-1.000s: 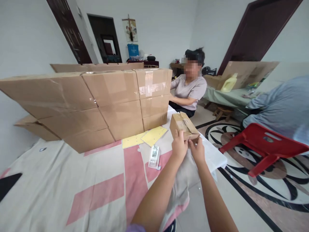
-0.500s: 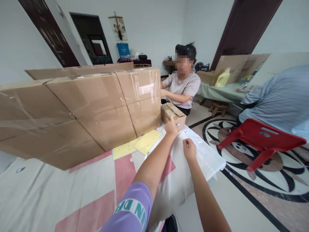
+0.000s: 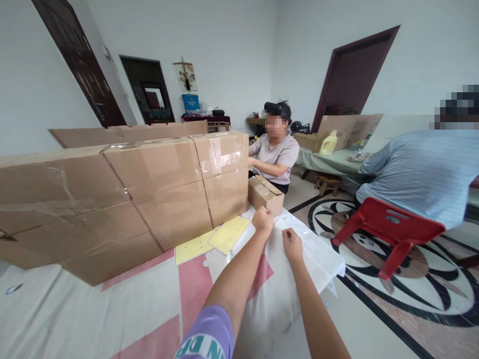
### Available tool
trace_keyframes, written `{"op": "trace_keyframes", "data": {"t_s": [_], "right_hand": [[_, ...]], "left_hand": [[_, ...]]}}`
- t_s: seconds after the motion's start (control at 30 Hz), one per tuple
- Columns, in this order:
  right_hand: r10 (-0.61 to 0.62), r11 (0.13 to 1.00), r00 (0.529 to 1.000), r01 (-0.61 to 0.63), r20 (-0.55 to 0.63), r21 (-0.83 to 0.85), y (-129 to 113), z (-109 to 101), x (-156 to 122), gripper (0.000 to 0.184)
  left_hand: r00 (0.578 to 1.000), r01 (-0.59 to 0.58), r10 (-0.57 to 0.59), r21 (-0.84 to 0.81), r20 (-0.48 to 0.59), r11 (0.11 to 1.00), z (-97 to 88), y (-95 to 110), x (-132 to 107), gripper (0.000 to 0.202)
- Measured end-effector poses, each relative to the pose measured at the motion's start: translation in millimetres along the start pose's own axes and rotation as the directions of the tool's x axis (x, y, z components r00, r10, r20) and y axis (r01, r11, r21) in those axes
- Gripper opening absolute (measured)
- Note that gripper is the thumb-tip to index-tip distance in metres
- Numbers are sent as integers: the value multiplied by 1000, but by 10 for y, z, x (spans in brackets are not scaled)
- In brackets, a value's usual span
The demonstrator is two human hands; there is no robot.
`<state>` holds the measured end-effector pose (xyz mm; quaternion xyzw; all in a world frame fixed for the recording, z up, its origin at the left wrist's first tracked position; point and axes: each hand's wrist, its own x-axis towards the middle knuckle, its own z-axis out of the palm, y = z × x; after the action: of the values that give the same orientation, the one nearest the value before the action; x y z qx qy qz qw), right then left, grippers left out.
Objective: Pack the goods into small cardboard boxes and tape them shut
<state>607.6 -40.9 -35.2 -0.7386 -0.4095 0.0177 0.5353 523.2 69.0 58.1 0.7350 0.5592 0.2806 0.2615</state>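
A small cardboard box (image 3: 275, 203) stands at the far end of the covered table, its top flaps not fully flat. My left hand (image 3: 263, 219) is closed in front of the box's near side; whether it touches the box is unclear. To its right, my right hand (image 3: 292, 243) is curled with thumb and fingers together, over a glossy white sheet (image 3: 318, 254). Anything inside either hand is hidden or too small to name. Two yellow dotted sheets (image 3: 229, 234) lie overlapping on the table left of my left hand.
Taped cardboard boxes (image 3: 157, 174) form a wall along the table's left side. Behind the small box sits a co-worker (image 3: 279, 154). Another person (image 3: 415, 169) sits on a red plastic chair (image 3: 396, 224) at right. A yellow jug (image 3: 328, 143) stands on a green-covered table (image 3: 318, 158).
My left hand has drawn back slightly from the small box's front face, its fingers now more curled. My right hand stays about where it was. The view has tilted up and right.
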Motion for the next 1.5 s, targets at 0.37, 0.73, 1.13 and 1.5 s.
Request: {"op": "trace_keyframes", "data": {"t_s": [0.37,0.73,1.13,1.5], "right_hand": [[12,1000,1000,-13,22,18,81,26,33,42],[42,999,999,-42,14,-13,-56,-66,-22,52],[-202,978,870,153,450,143,-1737,709,44,65],[-525,775,-19,402,851,487,-4472,3616,-2778,67]], "left_hand": [[992,-63,58,49,115,997,-101,-173,1,21],[996,-69,71,33,-60,997,-1711,-1859,-324,22],[687,466,-444,-122,-575,877,-4623,-5121,-1491,33],[660,68,-439,-533,-609,843,-5190,-6283,70,80]]}}
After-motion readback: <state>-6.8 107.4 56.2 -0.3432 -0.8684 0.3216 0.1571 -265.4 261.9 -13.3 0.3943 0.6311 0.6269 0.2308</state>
